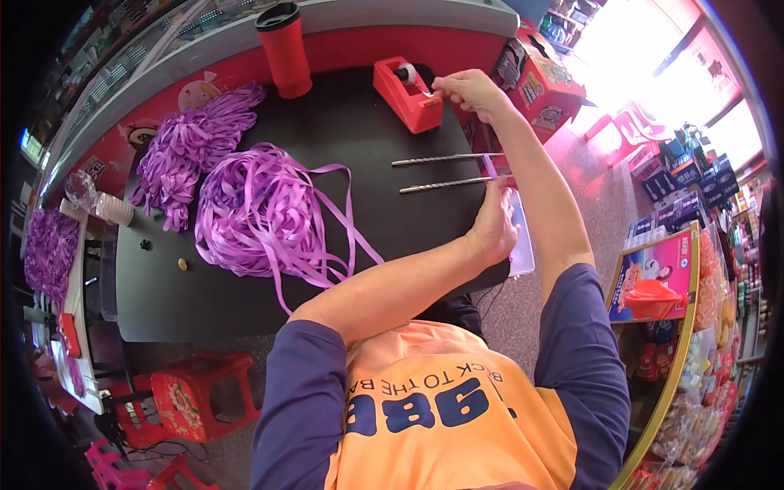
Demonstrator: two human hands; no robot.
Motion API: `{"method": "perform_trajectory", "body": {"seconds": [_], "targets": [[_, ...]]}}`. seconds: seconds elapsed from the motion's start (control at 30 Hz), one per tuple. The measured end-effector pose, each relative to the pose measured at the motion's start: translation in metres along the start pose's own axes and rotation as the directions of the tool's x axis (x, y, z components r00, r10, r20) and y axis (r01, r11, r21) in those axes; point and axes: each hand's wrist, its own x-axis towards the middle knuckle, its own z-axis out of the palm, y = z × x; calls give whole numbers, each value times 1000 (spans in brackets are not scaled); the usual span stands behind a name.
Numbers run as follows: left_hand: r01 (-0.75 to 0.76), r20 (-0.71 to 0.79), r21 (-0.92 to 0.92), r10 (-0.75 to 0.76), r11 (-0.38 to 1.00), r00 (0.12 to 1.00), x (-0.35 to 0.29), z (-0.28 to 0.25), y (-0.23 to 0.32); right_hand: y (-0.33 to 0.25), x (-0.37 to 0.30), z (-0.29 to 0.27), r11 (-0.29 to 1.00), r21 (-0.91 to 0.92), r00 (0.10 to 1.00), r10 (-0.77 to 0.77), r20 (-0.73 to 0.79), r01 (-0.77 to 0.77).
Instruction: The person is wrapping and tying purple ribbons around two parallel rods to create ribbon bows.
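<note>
Up at the far side of the tabletop [425,216], the right hand [475,91] is pinching the loose end of the tape [429,95] between thumb and forefinger, right beside the red dispenser [416,110], the other fingers curling in toward the palm. Nearer the body, the left hand [495,224] is holding its thumb up against the ends of two metal rods [441,185], which are lying side by side, slightly apart, and pointing leftward over the black surface. A short band of purple ribbon [489,166] is crossing both rods just by that thumb; how tightly the left fingers are closing, one cannot tell. Over to the left, a big loose heap of ribbon [261,216] is sprawling, with another bundle [196,143] bunching behind it, and a red tumbler [286,61] is standing near the back edge.
</note>
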Motion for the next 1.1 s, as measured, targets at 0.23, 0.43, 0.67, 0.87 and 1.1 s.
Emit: {"method": "perform_trajectory", "body": {"seconds": [0.23,0.43,0.67,0.87,1.1], "targets": [[-47,14,-22,47,999,999,-2,3,0,3,24,7,965,79,968,245,46,-248],[-27,59,14,26,1000,998,1,-3,1,-6,9,5,978,109,984,175,45,-179],[53,13,-44,-52,998,999,6,-5,-3,-5,-22,-7,951,259,985,152,84,-169],[-30,27,2,30,1000,999,2,-1,2,21,-28,6,916,330,972,192,134,-227],[-64,53,-98,69,993,996,-2,1,3,31,-22,11,963,216,987,156,31,-159]]}}
